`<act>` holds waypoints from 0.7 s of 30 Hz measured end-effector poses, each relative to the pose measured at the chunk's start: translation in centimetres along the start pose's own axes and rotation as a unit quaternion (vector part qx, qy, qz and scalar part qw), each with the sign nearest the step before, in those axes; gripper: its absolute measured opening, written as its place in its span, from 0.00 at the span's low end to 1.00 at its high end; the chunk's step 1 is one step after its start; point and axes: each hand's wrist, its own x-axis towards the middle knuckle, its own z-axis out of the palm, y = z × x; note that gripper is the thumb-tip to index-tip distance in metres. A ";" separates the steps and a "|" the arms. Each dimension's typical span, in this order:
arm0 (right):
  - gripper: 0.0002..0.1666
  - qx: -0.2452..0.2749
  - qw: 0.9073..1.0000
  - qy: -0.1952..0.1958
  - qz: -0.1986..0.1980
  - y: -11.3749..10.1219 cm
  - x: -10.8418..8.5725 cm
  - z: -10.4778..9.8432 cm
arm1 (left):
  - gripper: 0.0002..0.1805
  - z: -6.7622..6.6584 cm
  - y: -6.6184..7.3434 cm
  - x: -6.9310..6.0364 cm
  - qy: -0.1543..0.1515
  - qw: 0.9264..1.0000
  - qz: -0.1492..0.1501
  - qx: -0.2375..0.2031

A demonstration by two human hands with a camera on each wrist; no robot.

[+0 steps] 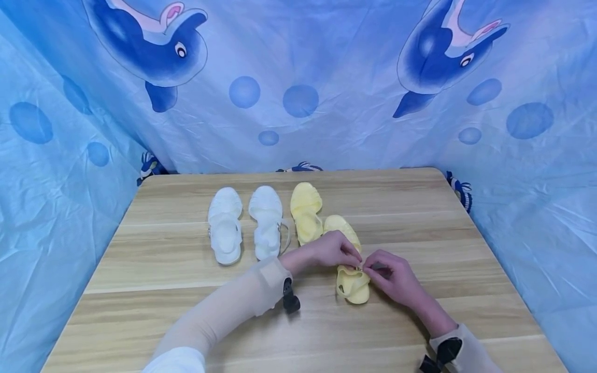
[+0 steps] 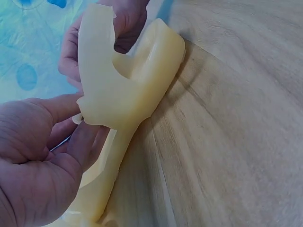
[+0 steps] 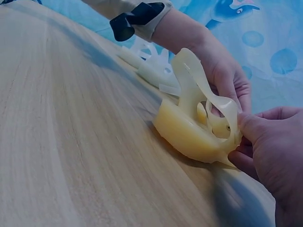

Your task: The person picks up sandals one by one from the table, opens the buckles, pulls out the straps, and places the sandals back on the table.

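A yellow sandal (image 1: 353, 288) lies on the wooden table at right of centre, toe pointing away, and both hands meet at its ankle strap (image 3: 224, 106). From its left side my left hand (image 1: 337, 248) pinches the strap close to a small buckle. On the opposite side, my right hand (image 1: 394, 275) pinches the strap's side between thumb and fingers. The left wrist view shows the sandal's heel part (image 2: 109, 90) standing up, with the left fingertips partly hidden behind it. Whether the strap is fastened cannot be made out.
Another yellow sandal (image 1: 306, 204) lies just left of the handled one, partly behind the left forearm. Two white sandals (image 1: 226, 223) stand further left; the right-hand one (image 1: 266, 215) has its strap out to the side. Blue dolphin-print cloth (image 1: 298, 140) surrounds the table (image 1: 186, 305).
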 end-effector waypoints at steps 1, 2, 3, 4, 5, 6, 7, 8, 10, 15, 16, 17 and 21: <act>0.18 -0.001 1.000 -0.002 -0.003 0.0 0.0 0.0 | 0.07 0.0 0.0 0.0 0.000 1.000 -0.003 -0.006; 0.18 -0.001 1.000 -0.005 -0.005 0.0 0.0 0.0 | 0.08 0.0 0.0 -0.1 0.002 1.000 -0.007 -0.010; 0.17 0.001 1.000 -0.008 -0.006 0.0 0.0 0.0 | 0.08 0.1 -0.1 -0.1 0.003 1.000 -0.010 -0.017; 0.16 0.002 1.000 -0.011 -0.008 -0.1 0.1 0.0 | 0.08 0.1 -0.1 -0.2 0.005 1.000 -0.015 -0.023; 0.15 0.004 1.000 -0.014 -0.007 -0.1 0.1 -0.1 | 0.08 0.1 -0.1 -0.2 0.009 0.999 -0.020 -0.026; 0.14 0.006 1.000 -0.015 -0.008 -0.1 0.1 -0.1 | 0.08 0.1 -0.1 -0.3 0.013 0.999 -0.023 -0.034; 0.14 0.008 1.000 -0.017 -0.007 -0.2 0.2 0.0 | 0.08 0.2 -0.1 -0.4 0.017 0.999 -0.027 -0.039; 0.14 0.008 1.000 -0.018 -0.007 -0.2 0.2 -0.1 | 0.08 0.2 -0.1 -0.4 0.023 0.998 -0.029 -0.041; 0.14 0.007 1.000 -0.017 -0.009 -0.2 0.2 -0.1 | 0.07 0.3 -0.1 -0.4 0.032 0.998 -0.030 -0.043; 0.17 0.000 1.000 -0.016 -0.023 0.0 0.3 -0.3 | 0.08 0.4 0.3 -0.2 0.030 0.999 -0.015 0.010; 0.18 0.001 1.000 -0.018 -0.023 -0.1 0.3 -0.4 | 0.09 0.3 0.4 -0.2 0.025 0.999 -0.010 0.028; 0.19 0.002 0.999 -0.020 -0.025 -0.1 0.4 -0.4 | 0.09 0.2 0.5 -0.1 0.019 0.999 -0.007 0.044; 0.18 0.009 0.999 -0.037 -0.013 -0.5 0.7 -0.7 | 0.08 -0.1 0.5 -0.1 0.001 0.998 -0.007 0.055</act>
